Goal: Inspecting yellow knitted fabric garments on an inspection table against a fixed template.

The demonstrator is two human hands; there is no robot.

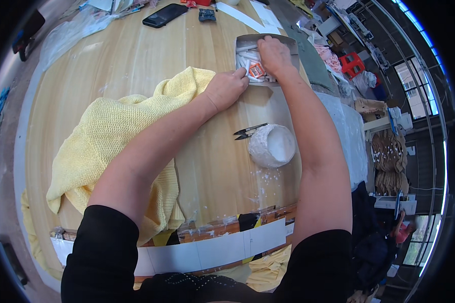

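An open cardboard box (242,39) sits at the far right of the table, filled with white stick-like pieces (247,54) and a small orange packet (257,70). My right hand (275,55) is down in the box with its fingers bent; the fingertips are hidden. At the near left corner of the box, my left hand (226,89) has its closed fingers on the rim. A pale yellow knitted garment (114,121) lies bunched under my left forearm. Nearer me stands a white, rough-sided round container (269,146), with dark thread snips (250,131) leaning against it.
A black phone (165,15) and a small dark object (207,14) lie at the far edge. Clear plastic sheeting (78,35) covers the far left corner. White paper strips (202,251) run along the near edge. A red stool (352,64) stands off to the right.
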